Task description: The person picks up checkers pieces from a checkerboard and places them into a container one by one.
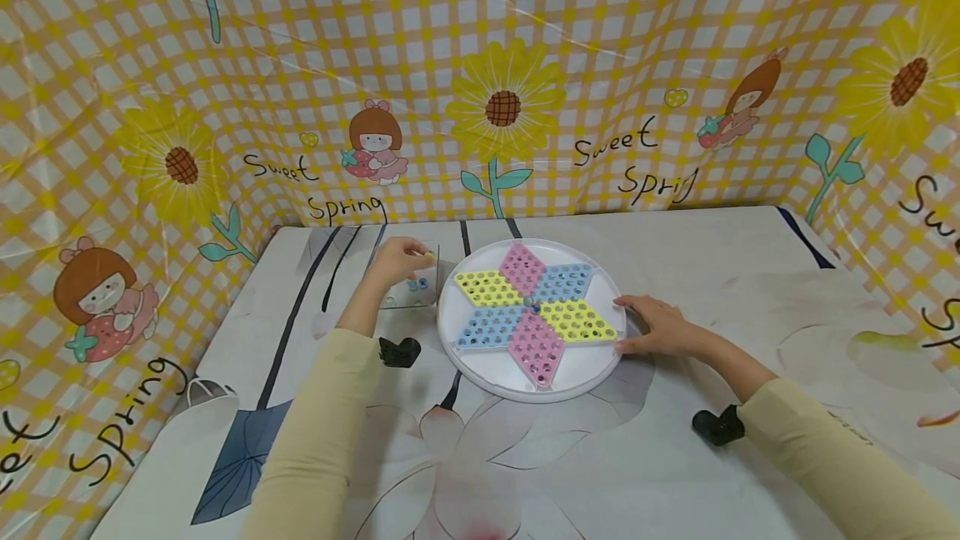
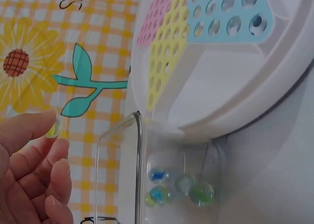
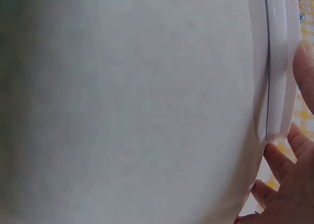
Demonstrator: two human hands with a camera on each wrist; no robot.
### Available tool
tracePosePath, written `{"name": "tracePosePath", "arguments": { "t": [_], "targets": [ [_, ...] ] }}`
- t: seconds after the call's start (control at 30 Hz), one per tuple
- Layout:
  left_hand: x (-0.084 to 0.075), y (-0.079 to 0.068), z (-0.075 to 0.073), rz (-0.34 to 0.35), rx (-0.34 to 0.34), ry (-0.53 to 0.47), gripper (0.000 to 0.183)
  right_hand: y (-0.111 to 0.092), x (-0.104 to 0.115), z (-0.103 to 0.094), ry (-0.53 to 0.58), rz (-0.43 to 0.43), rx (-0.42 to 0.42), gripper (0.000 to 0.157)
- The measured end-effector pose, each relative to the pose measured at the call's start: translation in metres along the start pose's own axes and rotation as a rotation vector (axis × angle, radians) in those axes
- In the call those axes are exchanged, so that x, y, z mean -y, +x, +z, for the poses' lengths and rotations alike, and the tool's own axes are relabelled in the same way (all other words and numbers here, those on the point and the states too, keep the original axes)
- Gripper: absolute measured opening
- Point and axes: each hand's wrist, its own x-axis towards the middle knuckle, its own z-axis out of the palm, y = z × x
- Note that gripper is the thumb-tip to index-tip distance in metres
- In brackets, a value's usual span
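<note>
Between thumb and forefinger my left hand (image 1: pixel 397 262) pinches a clear marble with a yellow swirl (image 2: pixel 52 128). It is raised over a clear plastic box (image 2: pixel 140 160), where several marbles (image 2: pixel 201 193) with blue, green and yellow swirls lie. Right of the box sits a round white Chinese checkers board (image 1: pixel 480 369) with a star of pink, yellow and blue holed sections. A few marbles (image 1: pixel 531 304) are at the star's middle. My right hand (image 1: pixel 660 326) rests against the board's right rim, thumb and fingers spread along it.
A pale cloth with printed flowers covers the table (image 1: pixel 540 465). Behind and at both sides hangs a yellow checked cloth (image 1: pixel 450 15) with sunflowers. Small black devices (image 1: pixel 400 352) sit at both wrists, by the cream sleeves (image 1: pixel 315 432).
</note>
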Motion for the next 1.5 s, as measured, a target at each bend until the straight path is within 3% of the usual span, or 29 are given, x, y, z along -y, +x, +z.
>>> {"name": "tracePosePath", "arguments": {
  "t": [0.27, 0.5, 0.9, 1.5],
  "targets": [
    [0.013, -0.003, -0.012, -0.053, 0.017, 0.015, 0.036, 0.000, 0.001, 0.000, -0.009, 0.005, 0.006, 0.086],
    [0.023, -0.009, -0.019, -0.064, 0.007, -0.004, 0.036, 0.000, 0.001, -0.003, -0.028, -0.033, 0.001, 0.082],
    [0.040, -0.013, -0.024, -0.081, -0.014, -0.024, 0.030, -0.001, 0.002, -0.003, -0.030, -0.020, 0.008, 0.082],
    [0.038, -0.015, -0.026, -0.081, -0.025, 0.003, 0.030, 0.000, -0.001, -0.003, -0.033, -0.024, 0.004, 0.082]
  ]
}}
